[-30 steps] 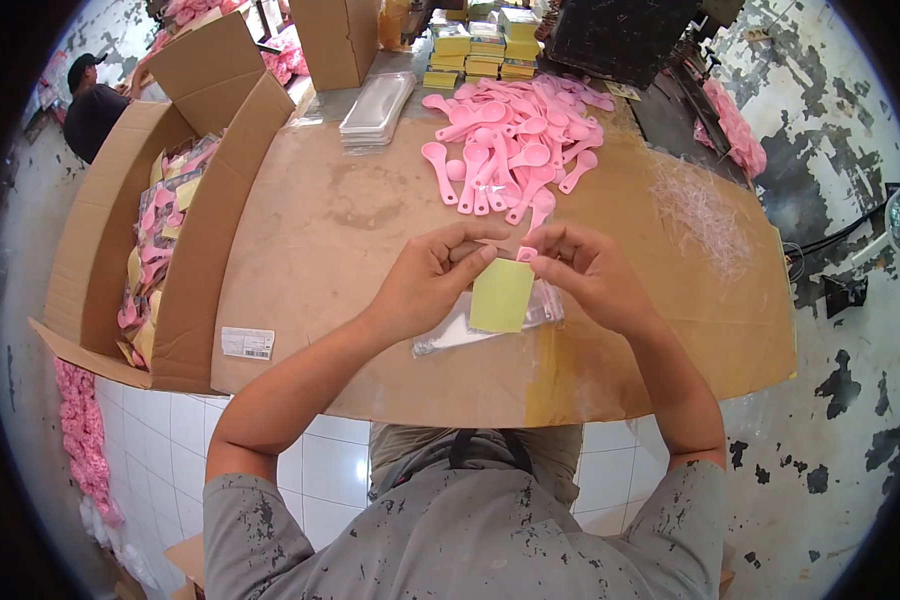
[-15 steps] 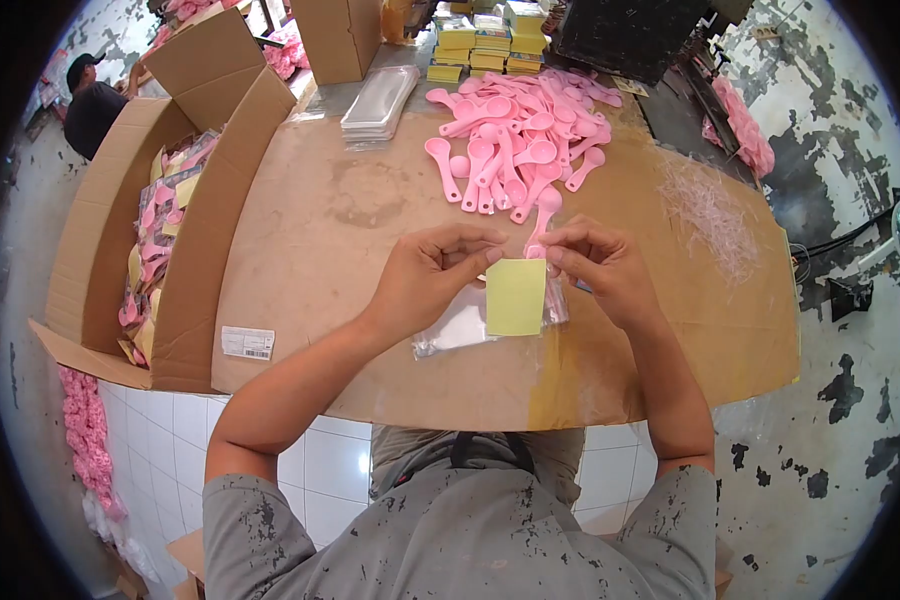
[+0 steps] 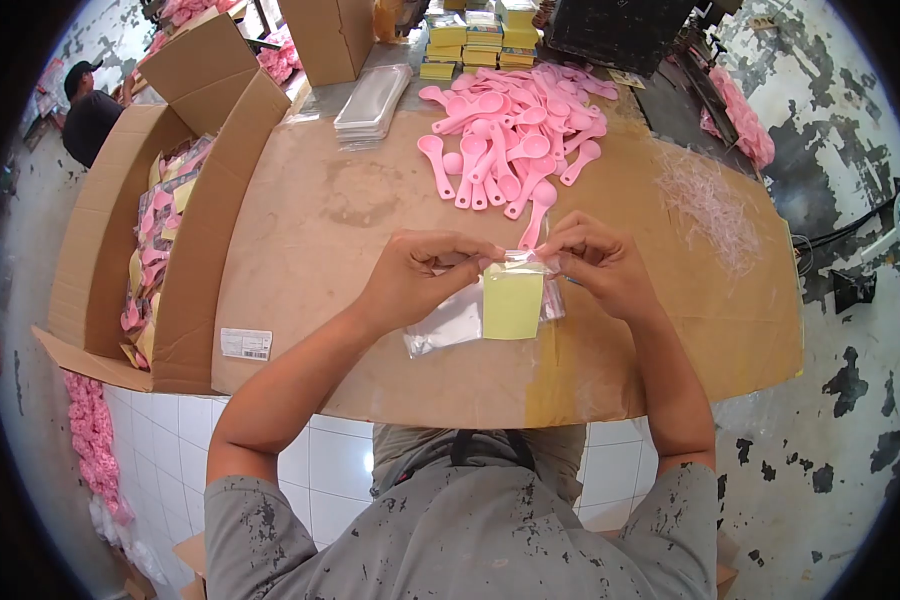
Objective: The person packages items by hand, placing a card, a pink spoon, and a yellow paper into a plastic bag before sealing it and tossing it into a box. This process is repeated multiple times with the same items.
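Note:
A clear plastic bag (image 3: 519,257) with a pale yellow-green card (image 3: 513,306) in it is stretched between my two hands. My left hand (image 3: 428,272) pinches its upper left corner between thumb and forefinger. At the upper right corner my right hand (image 3: 602,266) pinches the plastic in the same way. Under the card, more clear plastic bags (image 3: 440,328) lie on the cardboard-covered table, partly hidden. One pink measuring spoon (image 3: 537,214) lies just beyond my fingertips, in front of a heap of pink measuring spoons (image 3: 515,135).
On the left stands an open cardboard box (image 3: 185,290) holding packed spoons and cards. A stack of clear bags (image 3: 373,105) and yellow card stacks (image 3: 482,38) sit at the back. Plastic scraps (image 3: 710,210) lie right. A person (image 3: 92,115) is at far left.
The card's top edge, earlier at my fingertips, now sits slightly lower, with a strip of clear plastic showing above it. Both hands have stayed nearly in place.

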Motion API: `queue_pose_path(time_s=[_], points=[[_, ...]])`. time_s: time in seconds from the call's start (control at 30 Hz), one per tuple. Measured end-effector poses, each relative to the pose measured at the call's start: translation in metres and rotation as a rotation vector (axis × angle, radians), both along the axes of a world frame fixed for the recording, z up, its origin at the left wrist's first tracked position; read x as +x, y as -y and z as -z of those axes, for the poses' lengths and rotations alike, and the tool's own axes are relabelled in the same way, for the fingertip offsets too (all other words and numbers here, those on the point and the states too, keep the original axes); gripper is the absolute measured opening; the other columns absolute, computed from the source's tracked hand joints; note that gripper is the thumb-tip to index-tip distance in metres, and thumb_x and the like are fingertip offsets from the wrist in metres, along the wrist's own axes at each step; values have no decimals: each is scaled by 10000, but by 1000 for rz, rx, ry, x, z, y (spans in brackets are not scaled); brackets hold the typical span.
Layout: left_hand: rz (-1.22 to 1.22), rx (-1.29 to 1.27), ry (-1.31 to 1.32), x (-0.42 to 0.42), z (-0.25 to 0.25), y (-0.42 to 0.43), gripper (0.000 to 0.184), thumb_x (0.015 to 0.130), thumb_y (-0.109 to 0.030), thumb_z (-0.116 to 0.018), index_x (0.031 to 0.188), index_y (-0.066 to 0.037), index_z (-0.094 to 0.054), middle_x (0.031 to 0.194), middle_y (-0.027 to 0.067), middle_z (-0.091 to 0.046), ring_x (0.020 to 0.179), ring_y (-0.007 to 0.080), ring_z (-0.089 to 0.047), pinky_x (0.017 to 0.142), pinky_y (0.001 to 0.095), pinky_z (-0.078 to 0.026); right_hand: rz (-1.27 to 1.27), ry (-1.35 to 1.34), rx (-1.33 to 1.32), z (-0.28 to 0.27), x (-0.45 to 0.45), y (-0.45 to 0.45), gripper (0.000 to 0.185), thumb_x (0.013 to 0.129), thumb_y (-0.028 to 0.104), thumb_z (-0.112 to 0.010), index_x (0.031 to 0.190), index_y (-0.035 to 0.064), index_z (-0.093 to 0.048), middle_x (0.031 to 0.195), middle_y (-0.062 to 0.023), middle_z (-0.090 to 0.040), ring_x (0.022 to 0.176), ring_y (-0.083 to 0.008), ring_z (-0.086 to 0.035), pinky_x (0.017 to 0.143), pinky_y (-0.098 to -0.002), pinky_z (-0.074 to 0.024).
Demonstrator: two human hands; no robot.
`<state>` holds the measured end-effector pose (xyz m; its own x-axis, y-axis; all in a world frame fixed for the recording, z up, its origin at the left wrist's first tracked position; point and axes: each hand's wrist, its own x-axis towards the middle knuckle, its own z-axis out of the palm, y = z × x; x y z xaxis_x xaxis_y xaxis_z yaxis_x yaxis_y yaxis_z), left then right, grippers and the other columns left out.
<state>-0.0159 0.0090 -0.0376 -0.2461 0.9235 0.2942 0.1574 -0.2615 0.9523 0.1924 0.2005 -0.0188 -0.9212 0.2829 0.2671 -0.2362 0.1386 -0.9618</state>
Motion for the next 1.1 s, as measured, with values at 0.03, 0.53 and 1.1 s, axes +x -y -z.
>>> queue_pose_path(time_s=[0.03, 0.53, 1.1], points=[[5, -13, 4, 0, 0, 0, 180, 968, -3, -693, 1132, 18, -763, 1020, 55, -784, 841, 69, -703, 750, 228, -565, -1, -9, 13, 0, 0, 0, 235, 918, -91, -673, 1117, 6, -752, 1071, -46, -640, 1000, -121, -627, 859, -271, -520], [-16, -191, 217, 5, -1, -2, 225, 992, -129, -714, 1141, 39, -740, 1027, 95, -767, 931, 124, -734, 761, 264, -613, 54, 76, 143, -4, -1, 4, 161, 929, -3, -717, 1080, -23, -768, 1047, -51, -641, 916, -114, -617, 778, -268, -509], [-13, -167, 221, 7, -5, -3, 246, 991, -68, -704, 1205, 53, -696, 1069, 102, -759, 930, 126, -740, 785, 261, -620, 0, 70, -79, 11, -4, 6, 446, 904, -41, -741, 1324, -7, -595, 1077, -40, -625, 979, -118, -636, 832, -279, -526]])
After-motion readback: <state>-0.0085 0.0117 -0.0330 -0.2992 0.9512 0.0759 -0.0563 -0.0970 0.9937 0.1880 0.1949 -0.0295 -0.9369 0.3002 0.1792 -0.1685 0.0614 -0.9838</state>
